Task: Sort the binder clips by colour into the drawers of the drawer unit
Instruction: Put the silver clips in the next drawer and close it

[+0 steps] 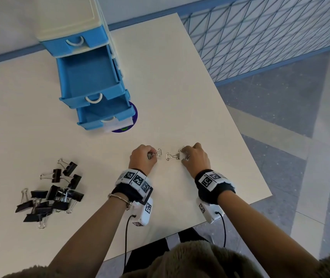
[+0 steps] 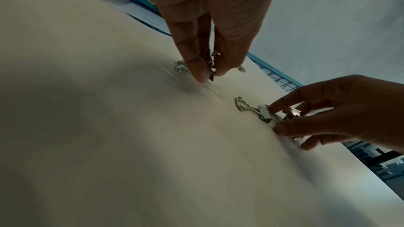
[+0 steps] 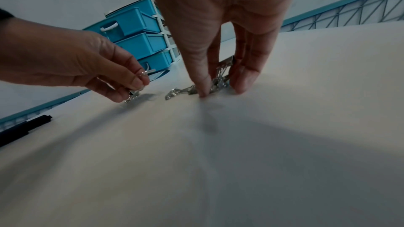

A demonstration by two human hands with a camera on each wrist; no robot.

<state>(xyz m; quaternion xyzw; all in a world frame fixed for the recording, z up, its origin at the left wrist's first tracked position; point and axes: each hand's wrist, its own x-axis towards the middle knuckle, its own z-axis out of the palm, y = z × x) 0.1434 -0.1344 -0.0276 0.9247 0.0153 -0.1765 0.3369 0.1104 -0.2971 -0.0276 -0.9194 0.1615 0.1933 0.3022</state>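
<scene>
Head view: white table (image 1: 160, 77), blue drawer unit (image 1: 85, 63) at the far left corner, middle drawer (image 1: 91, 81) and bottom drawer (image 1: 106, 115) pulled out, top drawer (image 1: 67, 44) closed. Pile of black binder clips (image 1: 53, 189) near the left edge, well apart from both hands. Left hand (image 1: 143, 159) and right hand (image 1: 195, 159) sit side by side mid-table, toward the near edge. Left hand pinches a silver binder clip (image 1: 154, 154), wire handle poking out toward the right hand. A second silver clip (image 1: 173, 156) lies flat on the table between the hands, just beside the right fingertips. Right hand is curled over more silver clips (image 1: 183, 150); count unclear.

Left wrist view: left hand (image 2: 210, 23) has thumb and fingers pressed together on its silver clip (image 2: 211, 68), the clip's lower end at or just above the table. Right hand (image 2: 328, 110) pinches at clips, with the flat-lying clip (image 2: 258, 111) touching its fingertip.

Right wrist view: right hand (image 3: 218, 32) fingertips down on the table, closed round a cluster of silver clips (image 3: 220, 78). Flat clip (image 3: 181, 91) sticks out to the left of the thumb. Left hand (image 3: 76, 63) holds its clip (image 3: 136, 92) just beside it, not touching. Drawer unit (image 3: 140, 37) behind.
</scene>
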